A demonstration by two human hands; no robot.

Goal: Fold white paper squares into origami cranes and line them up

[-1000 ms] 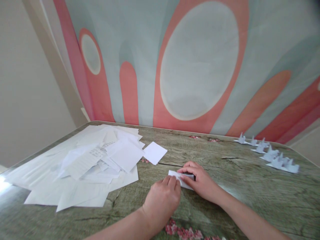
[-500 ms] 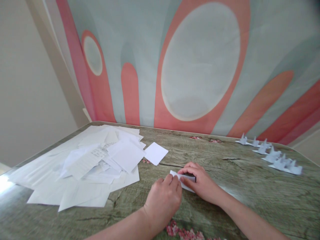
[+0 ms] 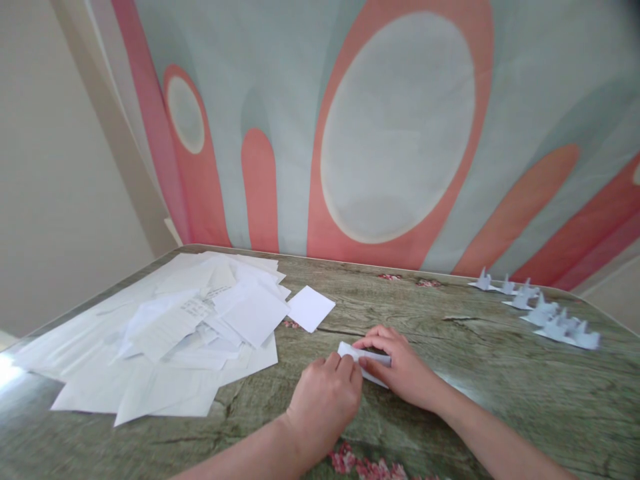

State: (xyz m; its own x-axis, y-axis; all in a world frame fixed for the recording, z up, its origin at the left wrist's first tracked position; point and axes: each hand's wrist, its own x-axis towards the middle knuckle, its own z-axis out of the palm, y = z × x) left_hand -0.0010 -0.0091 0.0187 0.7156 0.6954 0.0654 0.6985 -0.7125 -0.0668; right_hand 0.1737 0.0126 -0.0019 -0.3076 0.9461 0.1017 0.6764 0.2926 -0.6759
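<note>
A small folded piece of white paper (image 3: 376,376) lies between my hands on the wood-patterned table, partly covered by my fingers. My left hand (image 3: 327,393) is closed, its curled fingers gripping the paper's left end. From the right, my right hand (image 3: 393,360) pinches the paper, thumb in front and fingers behind along the upper edge. One layer stands slightly apart from the other at the right end. Just beyond the hands, a loose white paper square (image 3: 312,309) lies flat on the table.
A wide heap of white paper sheets (image 3: 175,373) covers the table's left side, with some printed slips (image 3: 175,325) on top. Several folded paper cranes (image 3: 543,310) stand in rows at the far right. A patterned backdrop (image 3: 295,193) rises behind the table's back edge.
The paper's right end now shows its layers slightly further apart, with a white upper strip visible by the right thumb. Both hands keep their hold, and the view has shifted slightly.
</note>
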